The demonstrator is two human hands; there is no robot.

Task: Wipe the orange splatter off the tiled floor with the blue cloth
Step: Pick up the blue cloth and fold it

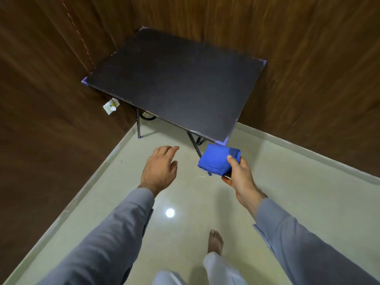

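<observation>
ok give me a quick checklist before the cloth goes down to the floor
1. Blue cloth in hand: ok, the right hand grips it, folded.
2. Left hand free: ok, open and holding nothing.
3. Orange splatter located: cannot tell; only faint marks on the tiled floor just below the cloth.
4. Cloth touching the floor: not ok, it is held in the air.
5. Table out of the way: cannot tell; its near corner and leg sit right behind the cloth.
6. Footing: ok, one bare foot is flat on the floor.
</observation>
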